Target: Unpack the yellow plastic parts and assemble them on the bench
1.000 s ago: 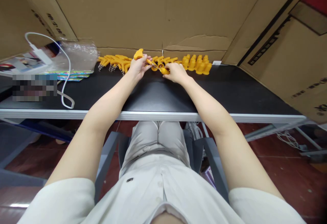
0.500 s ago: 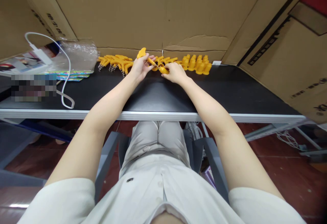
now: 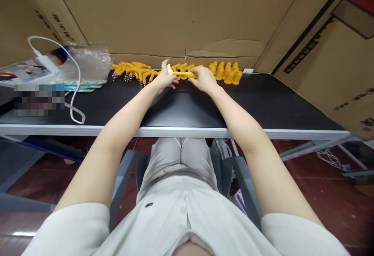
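My left hand [image 3: 164, 77] is closed on the pale-lit yellow handle [image 3: 170, 69] of a corkscrew. From the right, my right hand [image 3: 205, 79] grips a yellow sleeve [image 3: 191, 75] in line with that handle. The two parts meet between my hands just above the black tabletop, and the metal spiral no longer shows. Left of my hands lie several yellow corkscrews [image 3: 133, 68] with bare metal spirals. More yellow handle pieces [image 3: 181, 67] lie behind my hands, partly covered. Several bottle-shaped yellow sleeves [image 3: 229, 75] stand upright just to the right.
Cardboard [image 3: 187, 18] walls in the back and right of the black table [image 3: 187, 110]. Clear plastic bags [image 3: 89, 63] and a white cable [image 3: 78, 88] with a white adapter lie at the left. A metal strip [image 3: 187, 132] edges the front.
The corkscrew handle has turned and come down in my left hand. The sleeve is now straight in line with it, and the spiral seen between them has gone out of sight.
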A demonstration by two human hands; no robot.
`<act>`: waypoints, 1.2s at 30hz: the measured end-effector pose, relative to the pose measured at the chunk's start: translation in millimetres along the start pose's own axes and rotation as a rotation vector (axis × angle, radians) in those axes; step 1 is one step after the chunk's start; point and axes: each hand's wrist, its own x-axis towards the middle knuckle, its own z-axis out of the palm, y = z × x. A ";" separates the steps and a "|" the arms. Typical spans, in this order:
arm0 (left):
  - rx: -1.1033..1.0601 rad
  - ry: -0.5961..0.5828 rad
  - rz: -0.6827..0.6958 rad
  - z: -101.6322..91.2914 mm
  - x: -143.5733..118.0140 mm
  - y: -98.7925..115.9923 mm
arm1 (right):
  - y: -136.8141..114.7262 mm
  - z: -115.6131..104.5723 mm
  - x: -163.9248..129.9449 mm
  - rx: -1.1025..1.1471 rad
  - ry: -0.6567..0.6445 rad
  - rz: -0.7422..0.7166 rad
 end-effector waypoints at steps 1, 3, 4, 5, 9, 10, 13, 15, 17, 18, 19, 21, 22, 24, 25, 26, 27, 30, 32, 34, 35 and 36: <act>0.023 -0.002 0.047 -1.3 -1.6 -0.6 | 1.0 -0.3 0.2 0.011 0.008 -0.011; 0.078 -0.012 0.152 -5.7 -3.8 -0.9 | 2.1 -1.7 -0.1 0.035 0.016 -0.037; 0.114 -0.020 0.204 -8.6 -4.1 -0.7 | 2.1 -2.7 -0.5 0.046 0.016 -0.046; 0.159 -0.026 0.247 -11.6 -4.0 -0.2 | 1.8 -3.7 -0.8 0.055 0.019 -0.052; 0.402 -0.024 0.346 -22.1 -1.8 3.6 | -0.2 -7.0 -1.0 0.097 0.032 -0.067; 0.447 -0.012 0.357 -23.8 -1.4 4.8 | -0.5 -7.6 -0.7 0.108 0.032 -0.070; 0.491 0.019 0.376 -26.5 -0.9 8.2 | -0.5 -9.3 0.4 0.142 0.031 -0.068; 0.462 0.016 0.377 -26.6 -1.0 9.7 | 0.3 -11.0 0.6 0.176 0.033 -0.051; 0.411 0.011 0.372 -26.0 -1.4 10.6 | 1.5 -13.1 0.3 0.217 0.032 -0.027; 0.387 0.008 0.368 -25.6 -1.9 10.8 | 2.3 -14.2 0.0 0.237 0.032 -0.020; 0.370 0.007 0.365 -25.1 -2.3 11.0 | 3.1 -15.3 -0.1 0.254 0.034 -0.015; 0.360 0.007 0.367 -24.3 -3.5 11.3 | 4.6 -17.1 0.0 0.281 0.036 -0.004; 0.369 0.007 0.374 -24.1 -4.1 11.5 | 5.4 -17.6 0.4 0.291 0.035 0.004; 0.393 0.008 0.393 -23.9 -5.3 11.7 | 6.8 -17.4 1.9 0.306 0.029 0.031; 0.401 0.009 0.399 -24.0 -5.8 11.9 | 7.4 -16.7 3.0 0.314 0.027 0.042; 0.407 0.012 0.401 -24.2 -6.2 11.9 | 7.9 -15.6 4.0 0.323 0.029 0.049; 0.412 0.012 0.400 -24.4 -6.5 11.9 | 8.4 -14.4 5.1 0.337 0.033 0.053; 0.458 0.015 0.384 -25.4 -5.9 10.9 | 9.2 -10.9 6.7 0.423 0.040 0.083; 0.504 0.013 0.375 -26.0 -4.0 9.2 | 9.9 -10.3 6.1 0.514 0.025 0.119; 0.539 0.015 0.369 -26.5 -1.4 7.3 | 11.2 -11.4 4.3 0.604 -0.006 0.144; 0.553 0.012 0.365 -26.6 -0.2 6.5 | 12.2 -12.5 3.2 0.642 -0.023 0.147; 0.567 0.006 0.360 -26.6 0.9 5.9 | 13.5 -13.7 2.2 0.672 -0.037 0.146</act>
